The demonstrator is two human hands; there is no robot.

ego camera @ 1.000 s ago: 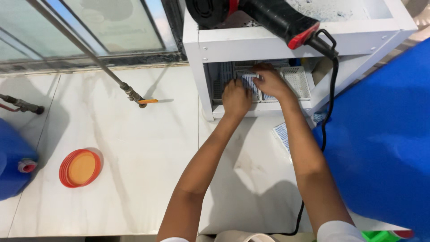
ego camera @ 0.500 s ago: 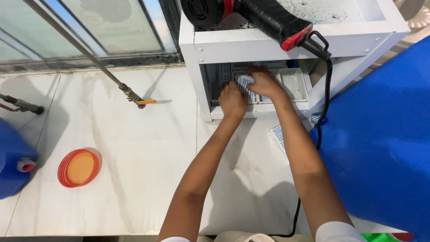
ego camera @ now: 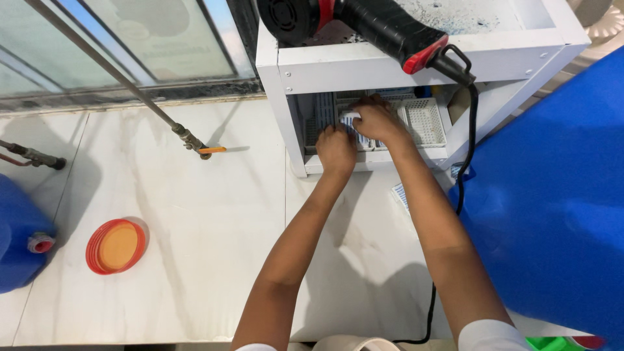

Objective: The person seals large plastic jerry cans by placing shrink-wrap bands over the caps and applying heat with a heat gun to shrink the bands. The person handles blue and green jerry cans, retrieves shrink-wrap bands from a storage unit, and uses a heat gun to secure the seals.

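Note:
Both my hands reach into the open front of a white box-shaped unit [ego camera: 286, 110] standing on the floor. My left hand [ego camera: 336, 149] is closed at the lower edge of the opening, gripping a white slotted filter panel [ego camera: 422, 120]. My right hand [ego camera: 377, 120] lies on top of the same panel, fingers curled over a white part of it. The panel sits upright inside the opening and is partly hidden by my hands. A black and red blower [ego camera: 364, 23] lies on top of the unit.
The blower's black cord [ego camera: 463, 162] hangs down the unit's right side to the floor. A large blue tank [ego camera: 552, 195] stands right. A red-orange lid [ego camera: 116, 246] and a blue container [ego camera: 16, 240] lie left. A metal lance [ego camera: 130, 88] with an orange tip crosses the tiled floor.
My hands have stayed on the filter panel inside the unit. The right hand has shifted slightly left, closer to the left hand.

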